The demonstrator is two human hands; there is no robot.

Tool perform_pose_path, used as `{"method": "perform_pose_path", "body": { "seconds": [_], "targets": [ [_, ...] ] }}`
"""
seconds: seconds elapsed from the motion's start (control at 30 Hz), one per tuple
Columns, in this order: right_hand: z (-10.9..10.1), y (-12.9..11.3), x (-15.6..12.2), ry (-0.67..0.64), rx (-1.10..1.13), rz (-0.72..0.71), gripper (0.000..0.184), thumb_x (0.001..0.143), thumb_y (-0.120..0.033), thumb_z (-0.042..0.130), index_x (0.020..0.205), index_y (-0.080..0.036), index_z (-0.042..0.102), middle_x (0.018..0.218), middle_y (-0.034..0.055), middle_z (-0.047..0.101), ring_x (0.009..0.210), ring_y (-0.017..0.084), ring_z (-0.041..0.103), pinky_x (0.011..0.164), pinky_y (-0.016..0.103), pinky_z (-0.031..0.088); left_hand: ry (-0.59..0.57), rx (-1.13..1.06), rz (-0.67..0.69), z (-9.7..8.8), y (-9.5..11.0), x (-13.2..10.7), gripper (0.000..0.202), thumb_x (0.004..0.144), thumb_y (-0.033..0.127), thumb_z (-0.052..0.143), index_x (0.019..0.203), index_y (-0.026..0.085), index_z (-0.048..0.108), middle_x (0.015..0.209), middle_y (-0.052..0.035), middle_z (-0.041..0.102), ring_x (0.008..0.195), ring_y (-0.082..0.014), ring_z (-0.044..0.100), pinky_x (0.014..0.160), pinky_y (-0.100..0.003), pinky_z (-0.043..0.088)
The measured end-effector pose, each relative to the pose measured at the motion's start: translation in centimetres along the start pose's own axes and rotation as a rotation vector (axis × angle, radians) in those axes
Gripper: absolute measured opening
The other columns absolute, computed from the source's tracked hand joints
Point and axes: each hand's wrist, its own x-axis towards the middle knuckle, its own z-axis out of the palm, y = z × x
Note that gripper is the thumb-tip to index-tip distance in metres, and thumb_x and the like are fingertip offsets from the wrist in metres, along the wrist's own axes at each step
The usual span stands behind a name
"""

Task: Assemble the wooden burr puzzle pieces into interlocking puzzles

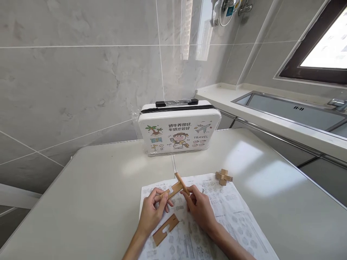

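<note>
Between thumb and fingers, my left hand (154, 211) pinches a flat notched wooden puzzle piece (175, 188). A second wooden puzzle piece (180, 180), seen nearly edge-on, is gripped by my right hand (200, 206) and crosses the far end of the first; whether they interlock I cannot tell. Below my left hand, another flat wooden piece (162, 233) with a cut-out lies on the printed sheet (230, 220). An assembled wooden burr puzzle (223, 177) rests at the sheet's far right corner.
A white case (180, 135) with cartoon prints and clear plastic wrap stands at the back of the white table (94, 198), against the tiled wall (81, 83). On the right is a counter with a sink (292, 112) and a tap (338, 104), below a window (325, 50).
</note>
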Motion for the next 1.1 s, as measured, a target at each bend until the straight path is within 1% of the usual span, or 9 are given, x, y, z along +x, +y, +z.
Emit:
{"method": "perform_pose_path", "body": {
  "seconds": [0.17, 0.33, 0.43, 0.53, 0.7, 0.87, 1.0, 1.1],
  "targets": [
    [0.0, 0.3, -0.1, 0.019, -0.077, -0.048, 0.041, 0.107, -0.059, 0.044, 0.093, -0.024, 0.06, 0.057, -0.0023, 0.06, 0.047, 0.017, 0.054, 0.053, 0.026, 0.041, -0.007, -0.026, -0.022, -0.1, 0.0, -0.1, 0.038, 0.101, 0.057, 0.058, 0.086, 0.023, 0.056, 0.076, -0.0037, 0.078, 0.059, -0.0169, 0.065, 0.067, -0.029, 0.053],
    [0.0, 0.2, -0.1, 0.008, -0.089, -0.048, 0.039, 0.107, -0.056, 0.044, 0.093, -0.024, 0.06, 0.058, -0.0026, 0.06, 0.048, 0.017, 0.052, 0.054, 0.026, 0.041, 0.007, -0.013, -0.008, 0.2, -0.1, -0.3, 0.036, 0.103, 0.054, 0.056, 0.085, 0.023, 0.055, 0.075, -0.0034, 0.078, 0.059, -0.0165, 0.064, 0.067, -0.029, 0.052],
    [-0.1, 0.2, -0.1, 0.02, -0.102, -0.057, 0.038, 0.107, -0.055, 0.044, 0.092, -0.024, 0.06, 0.059, -0.0023, 0.06, 0.048, 0.016, 0.051, 0.053, 0.025, 0.039, 0.003, -0.026, -0.015, 0.3, 0.1, -0.3, 0.035, 0.103, 0.053, 0.056, 0.086, 0.023, 0.055, 0.077, -0.0034, 0.078, 0.059, -0.0163, 0.063, 0.066, -0.029, 0.052],
    [-0.2, 0.2, -0.1, 0.002, -0.105, -0.069, 0.036, 0.108, -0.053, 0.044, 0.092, -0.024, 0.059, 0.06, -0.0022, 0.06, 0.048, 0.016, 0.049, 0.05, 0.024, 0.037, -0.014, -0.021, -0.031, 0.2, 0.3, -0.3, 0.035, 0.102, 0.055, 0.057, 0.087, 0.024, 0.055, 0.077, -0.0035, 0.078, 0.059, -0.0168, 0.063, 0.066, -0.03, 0.052],
    [-0.3, 0.4, -0.2, 0.002, -0.123, -0.105, 0.032, 0.108, -0.049, 0.045, 0.093, -0.024, 0.06, 0.061, -0.002, 0.06, 0.049, 0.016, 0.05, 0.052, 0.024, 0.038, -0.009, -0.011, -0.038, 0.1, 0.0, -0.2, 0.035, 0.102, 0.055, 0.057, 0.086, 0.024, 0.055, 0.078, -0.0034, 0.077, 0.06, -0.017, 0.063, 0.067, -0.03, 0.051],
    [-0.1, 0.7, -0.2, 0.022, -0.159, -0.119, 0.029, 0.109, -0.045, 0.045, 0.094, -0.024, 0.059, 0.063, -0.0015, 0.062, 0.05, 0.016, 0.052, 0.053, 0.024, 0.037, 0.001, -0.039, -0.028, 0.6, -0.3, -0.3, 0.034, 0.103, 0.053, 0.056, 0.086, 0.023, 0.054, 0.08, -0.0038, 0.078, 0.06, -0.0163, 0.063, 0.068, -0.03, 0.052],
    [0.2, 0.9, -0.3, 0.038, -0.197, -0.129, 0.028, 0.108, -0.044, 0.046, 0.092, -0.024, 0.058, 0.059, -0.0025, 0.06, 0.048, 0.016, 0.053, 0.052, 0.024, 0.034, 0.008, -0.065, -0.032, 1.0, -0.2, -0.5, 0.035, 0.103, 0.053, 0.056, 0.086, 0.023, 0.053, 0.081, -0.0034, 0.078, 0.058, -0.0151, 0.062, 0.066, -0.029, 0.052],
    [0.1, 0.9, -0.3, 0.028, -0.199, -0.141, 0.026, 0.107, -0.041, 0.047, 0.093, -0.024, 0.059, 0.058, -0.003, 0.059, 0.047, 0.016, 0.052, 0.052, 0.024, 0.034, 0.0, -0.062, -0.031, 1.1, -0.2, -0.6, 0.035, 0.104, 0.053, 0.056, 0.085, 0.023, 0.052, 0.079, -0.0027, 0.077, 0.055, -0.0138, 0.058, 0.061, -0.027, 0.049]
  ]
}}
